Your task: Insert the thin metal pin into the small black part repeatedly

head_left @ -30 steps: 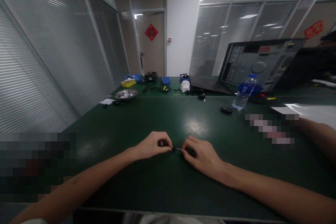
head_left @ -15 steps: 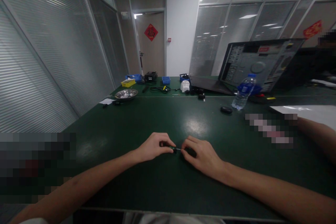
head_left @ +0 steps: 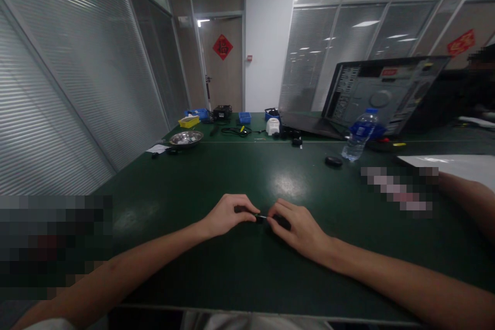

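Observation:
My left hand (head_left: pixel 228 214) pinches a small black part (head_left: pixel 259 219) between thumb and fingers, low over the dark green table. There is a hint of green on this part, but it is too small to identify. From the closed fingertips of my right hand (head_left: pixel 296 224) a thin silvery shaft (head_left: pixel 264 217) reaches across to the black part. A dark shape shows under the right palm; whether it is a handle or shadow I cannot tell. Both hands rest close together near the table's front.
A water bottle (head_left: pixel 359 136) stands at the right, with a black oval object (head_left: pixel 333 162) beside it. Behind are an open computer case (head_left: pixel 379 95), a metal bowl (head_left: pixel 186 138) and small bins (head_left: pixel 244 118). Another person's arm (head_left: pixel 467 193) lies at the right edge.
Both hands keep their grip and hardly move. The black part has turned slightly in my left fingers, and the thin shaft now lies a little higher.

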### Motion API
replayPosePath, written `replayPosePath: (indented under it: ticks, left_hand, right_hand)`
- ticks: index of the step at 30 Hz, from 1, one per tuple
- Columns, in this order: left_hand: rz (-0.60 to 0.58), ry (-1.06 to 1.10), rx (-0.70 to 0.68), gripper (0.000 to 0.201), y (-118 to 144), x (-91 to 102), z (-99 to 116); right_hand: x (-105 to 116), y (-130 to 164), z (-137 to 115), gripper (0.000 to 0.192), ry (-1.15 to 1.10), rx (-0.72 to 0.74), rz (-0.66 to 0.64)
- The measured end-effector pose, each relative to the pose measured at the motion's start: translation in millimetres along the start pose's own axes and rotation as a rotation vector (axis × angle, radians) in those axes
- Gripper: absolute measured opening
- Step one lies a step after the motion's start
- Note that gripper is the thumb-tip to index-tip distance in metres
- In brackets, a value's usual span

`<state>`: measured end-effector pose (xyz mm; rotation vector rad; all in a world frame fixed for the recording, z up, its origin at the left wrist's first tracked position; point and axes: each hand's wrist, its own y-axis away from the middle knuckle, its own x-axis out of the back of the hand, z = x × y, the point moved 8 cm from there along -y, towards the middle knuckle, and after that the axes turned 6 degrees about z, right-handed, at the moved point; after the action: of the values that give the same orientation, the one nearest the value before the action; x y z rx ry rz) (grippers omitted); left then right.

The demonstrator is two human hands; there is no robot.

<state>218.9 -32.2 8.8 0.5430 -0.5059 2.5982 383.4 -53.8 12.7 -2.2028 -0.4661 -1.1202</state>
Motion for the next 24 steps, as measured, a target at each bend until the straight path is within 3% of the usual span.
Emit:
replayPosePath:
  ticks: [4, 11, 24]
  left_hand:
    - [-0.004, 0.015, -0.011, 0.018, 0, -1.4, 2]
    - [-0.041, -0.209, -0.185, 0.019, 5, -13.5, 14]
    - [0.035, -0.108, -0.054, 0.01, 0, -13.7, 9]
  right_hand:
    - [-1, 1, -2, 0.014, 0.002, 0.025, 0.002]
    - [-8, 3, -6, 0.012, 0.113, 0.09, -0.009]
    - [-10, 1, -10, 0.011, 0.061, 0.113, -0.019]
